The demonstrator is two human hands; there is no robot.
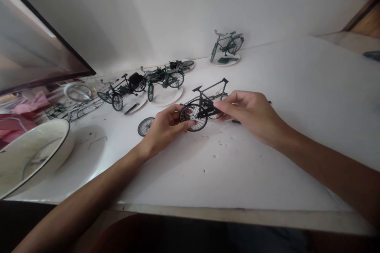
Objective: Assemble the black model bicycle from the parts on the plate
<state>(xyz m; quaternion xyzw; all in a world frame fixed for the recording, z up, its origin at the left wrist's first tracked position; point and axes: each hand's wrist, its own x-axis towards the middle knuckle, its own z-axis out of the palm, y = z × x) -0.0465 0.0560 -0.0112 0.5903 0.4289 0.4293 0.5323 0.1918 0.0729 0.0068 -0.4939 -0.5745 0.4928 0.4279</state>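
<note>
Between my hands is a black model bicycle frame [210, 88] with its saddle and one spoked wheel fitted; no handlebar or second wheel shows on it. My left hand [169, 124] is closed on that wheel [194, 118], thumb by the hub, fingers behind the rim. My right hand [247, 112] pinches the middle of the frame near the crank, and its fingertips hide part of it. A loose spoked wheel [145, 126] rests on the table just left of my left hand. A dark piece shows partly below my right fingers.
Several model bicycles [121, 91] stand at the back left, some on white discs [166, 97]. A green bicycle [227, 43] stands on another disc by the wall. An enamel basin [63, 134] is at the left. Tiny dark bits dot the white table [237, 182] near its front edge.
</note>
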